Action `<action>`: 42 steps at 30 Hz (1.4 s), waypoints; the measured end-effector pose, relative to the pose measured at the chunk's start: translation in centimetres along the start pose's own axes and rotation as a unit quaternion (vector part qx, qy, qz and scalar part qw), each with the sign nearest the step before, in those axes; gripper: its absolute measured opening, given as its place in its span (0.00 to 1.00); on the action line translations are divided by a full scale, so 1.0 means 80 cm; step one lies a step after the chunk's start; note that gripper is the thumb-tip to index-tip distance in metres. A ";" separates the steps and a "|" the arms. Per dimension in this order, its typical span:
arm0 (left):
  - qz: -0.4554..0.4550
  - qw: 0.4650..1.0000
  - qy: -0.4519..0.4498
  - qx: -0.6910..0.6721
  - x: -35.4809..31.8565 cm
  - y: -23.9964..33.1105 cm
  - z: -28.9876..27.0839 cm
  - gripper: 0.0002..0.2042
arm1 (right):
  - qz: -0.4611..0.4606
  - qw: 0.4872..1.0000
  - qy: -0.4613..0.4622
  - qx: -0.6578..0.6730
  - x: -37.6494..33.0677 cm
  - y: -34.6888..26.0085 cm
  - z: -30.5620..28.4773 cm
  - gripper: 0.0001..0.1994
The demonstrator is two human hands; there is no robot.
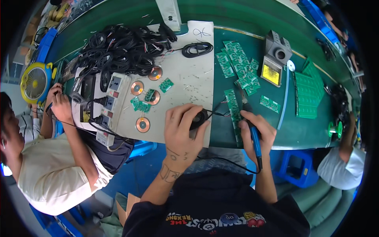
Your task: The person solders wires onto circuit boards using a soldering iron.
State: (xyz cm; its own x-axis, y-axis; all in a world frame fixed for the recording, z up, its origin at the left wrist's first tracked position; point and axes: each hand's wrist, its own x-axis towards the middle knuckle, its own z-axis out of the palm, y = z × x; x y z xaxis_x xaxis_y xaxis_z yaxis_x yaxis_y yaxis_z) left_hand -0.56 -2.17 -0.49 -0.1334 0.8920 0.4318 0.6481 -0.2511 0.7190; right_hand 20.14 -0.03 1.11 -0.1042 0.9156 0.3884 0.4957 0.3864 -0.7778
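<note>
My left hand (182, 132) is closed round a coiled black cable (200, 117) at the near edge of the bench. Thin wire ends from that cable reach the left side of a narrow green circuit board strip (233, 103). In my right hand (259, 133) is a soldering iron (256, 144) with a blue handle, its tip pointing away from me beside the strip's upper right. Whether the tip touches anything, I cannot tell. Beyond the tip lies a pile of green circuit boards (241, 65), and a smaller board (270, 104) rests to the right.
A soldering stand (277, 49) with a yellow sponge (271, 72) stands at the back right, near stacked green panels (306, 94). Left lie heaped black cables (118, 51), copper coils (143, 125) and a power strip (115, 98). Co-workers sit on both sides.
</note>
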 end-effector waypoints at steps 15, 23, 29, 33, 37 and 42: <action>0.047 0.994 -0.076 0.055 0.021 -0.013 -0.015 0.23 | -0.040 0.999 0.006 -0.017 -0.009 0.015 0.000 0.17; 0.008 0.997 -0.054 0.058 0.026 -0.012 -0.018 0.20 | -0.128 0.983 -0.056 -0.116 -0.009 0.018 0.003 0.16; 0.014 0.991 -0.059 -0.117 0.039 0.021 -0.048 0.18 | -0.112 0.989 -0.045 -0.083 -0.009 0.019 0.005 0.16; 0.151 0.928 -0.097 -0.327 0.055 0.086 -0.089 0.11 | -0.098 0.992 -0.056 -0.054 -0.008 0.014 -0.003 0.16; 0.167 0.947 -0.085 -0.261 0.030 0.137 -0.101 0.07 | -0.086 0.993 -0.071 -0.036 -0.009 0.017 -0.002 0.17; 0.290 0.946 -0.018 -0.146 0.027 0.135 -0.072 0.10 | -0.085 0.992 -0.082 -0.035 -0.012 0.020 -0.002 0.17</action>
State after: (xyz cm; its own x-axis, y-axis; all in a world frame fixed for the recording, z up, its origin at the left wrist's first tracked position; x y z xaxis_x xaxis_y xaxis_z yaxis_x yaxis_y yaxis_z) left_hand 1.80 -5.15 11.32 0.2107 0.5837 0.7842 0.3691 -0.7903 0.4891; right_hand 21.20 -0.35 -0.41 -0.3278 0.8454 0.4218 0.5163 0.5341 -0.6694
